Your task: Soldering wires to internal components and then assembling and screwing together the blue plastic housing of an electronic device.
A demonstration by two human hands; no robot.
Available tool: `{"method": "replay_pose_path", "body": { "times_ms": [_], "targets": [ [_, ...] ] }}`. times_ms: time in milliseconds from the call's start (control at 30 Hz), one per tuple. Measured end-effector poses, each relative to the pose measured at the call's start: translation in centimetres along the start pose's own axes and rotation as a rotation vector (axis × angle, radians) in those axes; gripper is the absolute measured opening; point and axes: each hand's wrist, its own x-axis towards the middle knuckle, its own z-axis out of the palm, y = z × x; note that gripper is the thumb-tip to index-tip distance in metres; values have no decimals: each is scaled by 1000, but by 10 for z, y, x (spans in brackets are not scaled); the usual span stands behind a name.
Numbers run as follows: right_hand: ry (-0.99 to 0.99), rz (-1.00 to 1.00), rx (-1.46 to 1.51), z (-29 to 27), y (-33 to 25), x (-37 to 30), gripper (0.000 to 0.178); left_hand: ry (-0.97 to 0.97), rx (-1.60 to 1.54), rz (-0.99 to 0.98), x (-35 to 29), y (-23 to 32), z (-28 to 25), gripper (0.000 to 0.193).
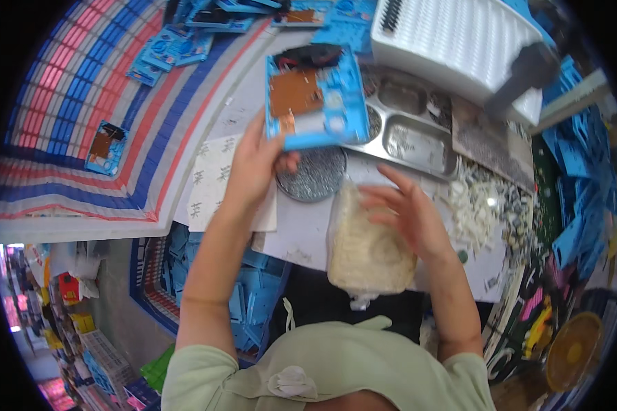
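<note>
My left hand [255,156] grips a light blue plastic casing [353,92] by its near left corner, holding it raised over the table. Inside the casing lie a brown circuit board [295,94] and a bundle of dark wires at the far end. With fingers apart and nothing in them, my right hand [417,216] hovers over a clear wrapped block of pale material [363,250] at the table's near edge. Between my hands sits a round dish [312,179] full of tiny grey metal pieces, partly covered by the casing.
Behind the casing is a steel compartment tray [419,140] with small parts. White plastic pieces [469,209] are heaped to its right. A white ribbed box [452,44] stands at the back. On the left, a striped sheet [154,147] bears more blue casings [178,48]; a crate [147,267] stands below.
</note>
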Motion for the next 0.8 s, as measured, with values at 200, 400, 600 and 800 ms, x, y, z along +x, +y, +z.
{"method": "replay_pose_path", "body": {
  "times_ms": [200, 400, 600, 800],
  "targets": [
    [132, -62, 10, -7, 22, -13, 50, -190, -45, -258, -133, -29, 42, 74],
    [352, -321, -765, -19, 21, -57, 62, -401, 573, -85, -161, -43, 42, 86],
    [398, -517, -1642, -31, 28, -56, 57, -465, 965, 87, -168, -48, 41, 95],
    [371, -530, -1621, -38, 28, -57, 42, -494, 1152, 57, -164, -41, 41, 91]
  ]
}}
